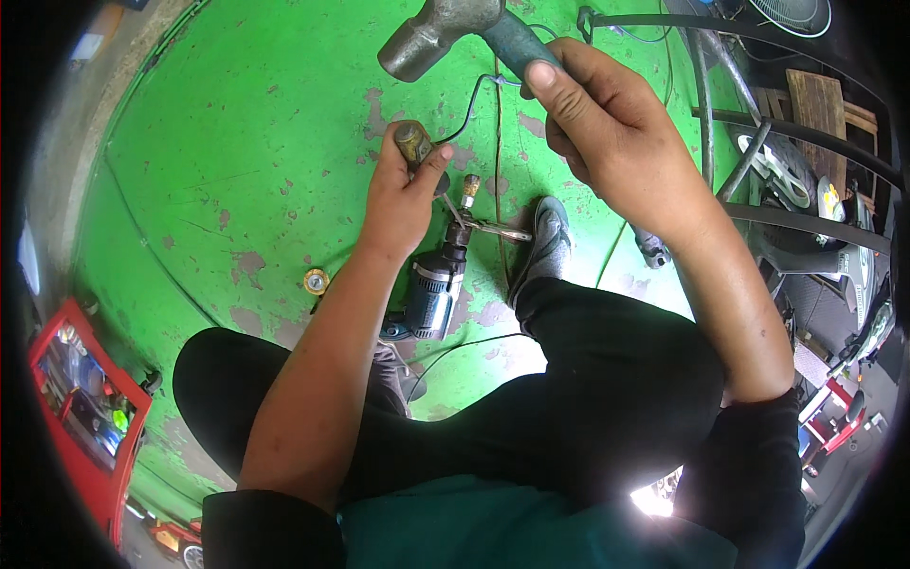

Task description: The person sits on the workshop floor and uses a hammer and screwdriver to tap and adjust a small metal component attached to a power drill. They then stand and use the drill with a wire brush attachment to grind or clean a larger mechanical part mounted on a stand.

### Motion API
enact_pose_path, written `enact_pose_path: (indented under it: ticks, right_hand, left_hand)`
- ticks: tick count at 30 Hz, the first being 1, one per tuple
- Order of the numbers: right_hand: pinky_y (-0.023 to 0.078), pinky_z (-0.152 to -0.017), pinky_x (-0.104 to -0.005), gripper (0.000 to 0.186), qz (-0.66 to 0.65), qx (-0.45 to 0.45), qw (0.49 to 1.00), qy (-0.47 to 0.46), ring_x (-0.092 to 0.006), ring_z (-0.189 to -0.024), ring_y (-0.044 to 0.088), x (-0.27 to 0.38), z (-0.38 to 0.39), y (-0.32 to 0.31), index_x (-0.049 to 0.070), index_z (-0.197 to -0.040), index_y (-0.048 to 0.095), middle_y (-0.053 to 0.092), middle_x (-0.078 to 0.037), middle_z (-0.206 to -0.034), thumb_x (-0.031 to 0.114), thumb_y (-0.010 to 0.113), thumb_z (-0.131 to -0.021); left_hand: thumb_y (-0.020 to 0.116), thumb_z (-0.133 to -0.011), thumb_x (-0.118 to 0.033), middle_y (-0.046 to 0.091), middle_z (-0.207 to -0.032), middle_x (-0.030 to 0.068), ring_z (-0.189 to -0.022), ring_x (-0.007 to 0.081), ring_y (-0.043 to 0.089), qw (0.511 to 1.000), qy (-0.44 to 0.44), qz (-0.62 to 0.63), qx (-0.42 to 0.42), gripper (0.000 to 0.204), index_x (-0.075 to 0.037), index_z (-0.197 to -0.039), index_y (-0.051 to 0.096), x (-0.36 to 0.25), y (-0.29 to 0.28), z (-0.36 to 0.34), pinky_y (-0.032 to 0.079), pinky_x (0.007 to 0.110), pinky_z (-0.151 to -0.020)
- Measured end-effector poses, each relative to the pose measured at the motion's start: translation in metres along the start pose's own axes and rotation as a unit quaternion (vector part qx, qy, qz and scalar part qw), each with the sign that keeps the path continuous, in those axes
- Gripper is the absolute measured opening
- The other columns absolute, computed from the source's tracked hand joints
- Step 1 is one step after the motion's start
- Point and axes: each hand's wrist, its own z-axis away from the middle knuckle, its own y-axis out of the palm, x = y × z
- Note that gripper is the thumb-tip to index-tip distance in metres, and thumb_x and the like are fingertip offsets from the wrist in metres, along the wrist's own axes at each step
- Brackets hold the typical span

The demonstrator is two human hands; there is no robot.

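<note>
My right hand point(611, 133) grips a hammer point(431, 33) by its teal handle, raised at the top of the view with its metal head to the left. My left hand point(403, 204) is closed around a screwdriver point(413, 142) with a worn yellowish handle. Its thin shaft slants down to the front end of a teal and black power drill point(433, 296) lying on the floor between my feet. A brass-coloured piece point(470, 188) sticks out from the drill's nose. Metal pliers point(504, 231) lie across the nose, reaching toward my right shoe.
The worn green floor point(237, 142) has a cable point(500, 142) running across it. A small round yellow object point(316, 281) lies left of the drill. At the right stand metal bars point(749, 57) and a wooden board point(815, 128); at lower left, a red tool cart point(90, 408).
</note>
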Motion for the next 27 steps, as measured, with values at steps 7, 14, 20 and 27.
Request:
enact_pose_path:
  ticks: [7, 14, 20, 27]
  right_hand:
    - [0.042, -0.058, -0.0378, 0.037, 0.077, -0.008, 0.996, -0.048, -0.0198, -0.058, 0.048, 0.003, 0.008, 0.0, 0.001, -0.103, 0.063, 0.049, -0.011, -0.065, 0.038, 0.061, -0.105]
    - [0.039, -0.055, -0.038, 0.031, 0.285, 0.095, 0.95, -0.084, -0.0228, -0.055, 0.048, 0.051, 0.019, -0.012, 0.006, -0.108, 0.062, 0.047, -0.01, -0.06, 0.036, 0.061, -0.105]
    - [0.044, -0.059, -0.0513, 0.025, 0.409, 0.12, 0.885, -0.189, -0.041, -0.065, 0.062, 0.062, 0.016, -0.01, 0.008, -0.104, 0.059, 0.057, -0.018, -0.064, 0.033, 0.062, -0.102]
    - [0.053, -0.066, -0.0535, 0.029, 0.499, 0.193, 0.829, -0.16, -0.0421, -0.075, 0.068, 0.057, 0.012, 0.007, 0.011, -0.112, 0.061, 0.067, -0.018, -0.076, 0.038, 0.057, -0.103]
  left_hand:
    - [0.062, -0.104, -0.008, 0.061, -0.106, 0.0041, -0.095, 0.0108, 0.06, 0.998, 0.057, -0.012, 0.001, 0.029, -0.008, -0.126, 0.043, 0.006, 0.005, 0.028, 0.05, 0.024, -0.078]
    - [0.061, -0.102, 0.002, 0.061, -0.106, 0.0053, -0.099, 0.0119, 0.061, 0.998, 0.054, 0.013, -0.005, 0.032, -0.005, -0.127, 0.043, 0.007, 0.01, 0.041, 0.05, 0.026, -0.088]
    - [0.07, -0.098, -0.008, 0.067, -0.09, 0.0084, -0.079, 0.0155, 0.063, 0.992, 0.122, -0.001, -0.027, 0.024, 0.0, -0.113, 0.053, 0.009, 0.014, 0.046, 0.052, 0.032, -0.075]
    - [0.07, -0.098, -0.006, 0.066, -0.09, 0.0069, -0.078, 0.0132, 0.06, 0.989, 0.138, -0.046, -0.013, 0.016, 0.0, -0.106, 0.057, 0.017, 0.01, 0.046, 0.052, 0.031, -0.073]
